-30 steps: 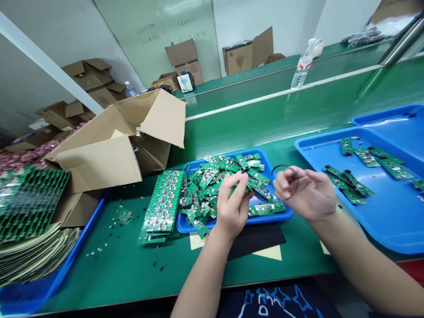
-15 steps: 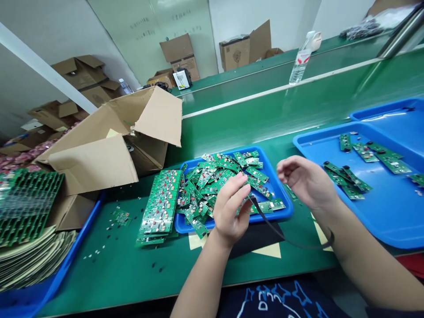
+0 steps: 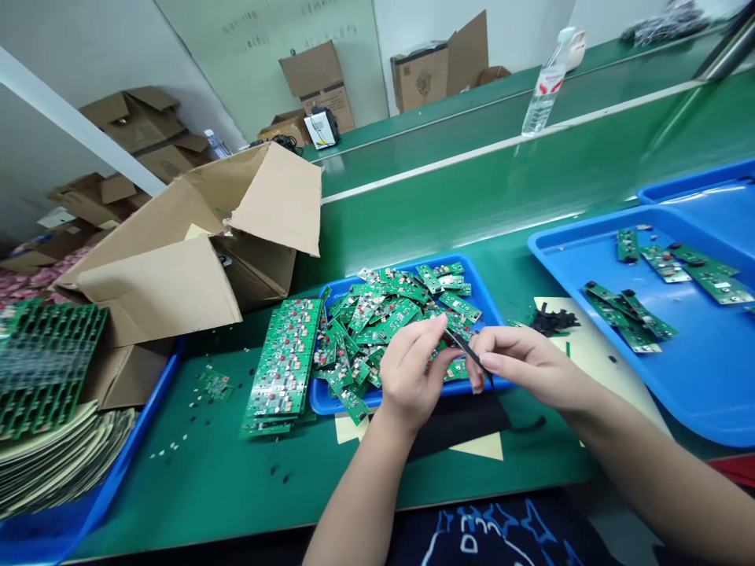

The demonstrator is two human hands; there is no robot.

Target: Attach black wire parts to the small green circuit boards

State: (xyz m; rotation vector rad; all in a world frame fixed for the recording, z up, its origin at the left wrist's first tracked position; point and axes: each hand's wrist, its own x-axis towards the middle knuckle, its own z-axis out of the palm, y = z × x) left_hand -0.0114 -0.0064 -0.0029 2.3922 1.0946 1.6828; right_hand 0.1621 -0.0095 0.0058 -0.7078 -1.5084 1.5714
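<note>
My left hand [image 3: 413, 369] is closed in a pinch over the front of a blue tray [image 3: 492, 303], which is heaped with small green circuit boards [image 3: 377, 314]. A thin black strip [image 3: 470, 351] runs from its fingertips to my right hand [image 3: 519, 358], whose fingers are closed on the strip. Any board between the left fingers is too hidden to make out clearly. Beneath the hands lies a black sheet [image 3: 460, 424] over pale paper. A pile of short black pieces [image 3: 554, 320] rests on paper behind the right hand.
Left of the tray stand stacked board panels [image 3: 286, 358] and an open cardboard box [image 3: 159, 283]. At the right a larger blue tray [image 3: 678, 393] holds several boards. A water bottle [image 3: 543, 94] stands farther back. More panels [image 3: 53, 362] lie at far left.
My right hand has moved left and down to the left hand and closed on the black strip, which hung in a long curve before. The black pile has come into view.
</note>
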